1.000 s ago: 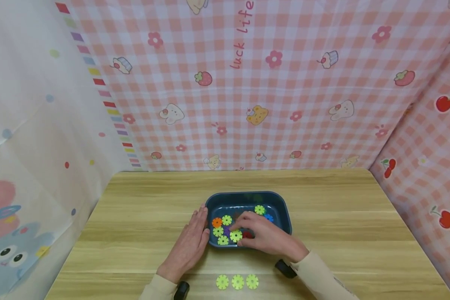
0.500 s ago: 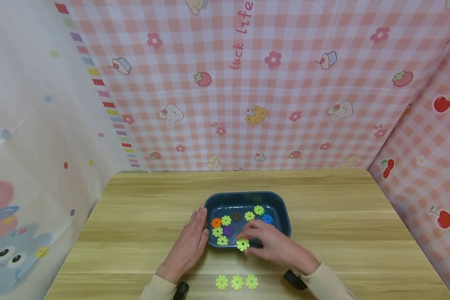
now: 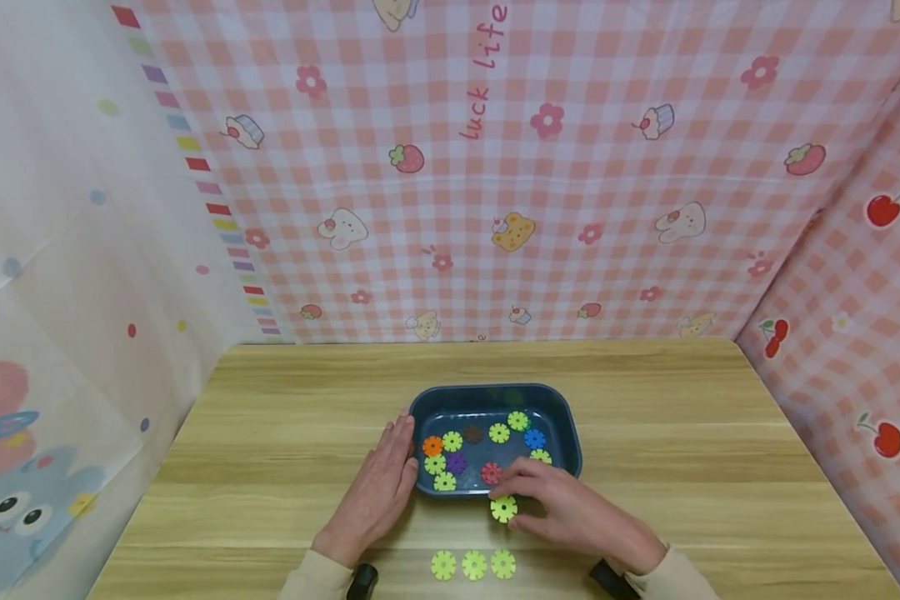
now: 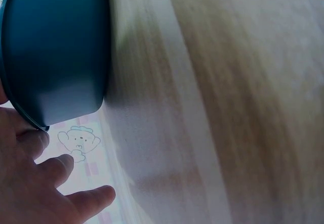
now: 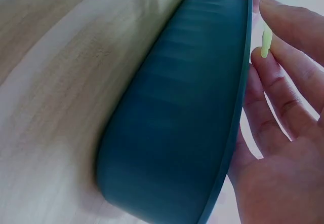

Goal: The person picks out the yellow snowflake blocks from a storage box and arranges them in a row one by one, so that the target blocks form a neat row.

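Observation:
Between thumb and fingers my right hand (image 3: 562,504) pinches a yellow-green notched disc (image 3: 503,508), held just over the near rim of the dark blue tray (image 3: 487,392). The right wrist view shows that disc (image 5: 266,42) edge-on, beside the tray's outer wall (image 5: 177,97). My left hand (image 3: 375,483) lies against the tray's left end with straight fingers; the left wrist view has its fingers (image 4: 55,171) at the rim. In the tray are several yellow-green discs, plus an orange disc (image 3: 432,447), a purple disc (image 3: 456,463), a red disc (image 3: 492,473), a brown disc (image 3: 473,433) and a blue disc (image 3: 535,439).
Three yellow-green discs lie in a row on the wooden table (image 3: 285,433), in front of the tray: a left disc (image 3: 443,565), a middle disc (image 3: 474,565) and a right disc (image 3: 503,564). A checked pink cloth (image 3: 450,200) hangs behind the table.
My right hand has lifted the yellow-green disc from inside the tray and carried it toward me and rightward, past the near rim. The left hand has stayed at the tray's end.

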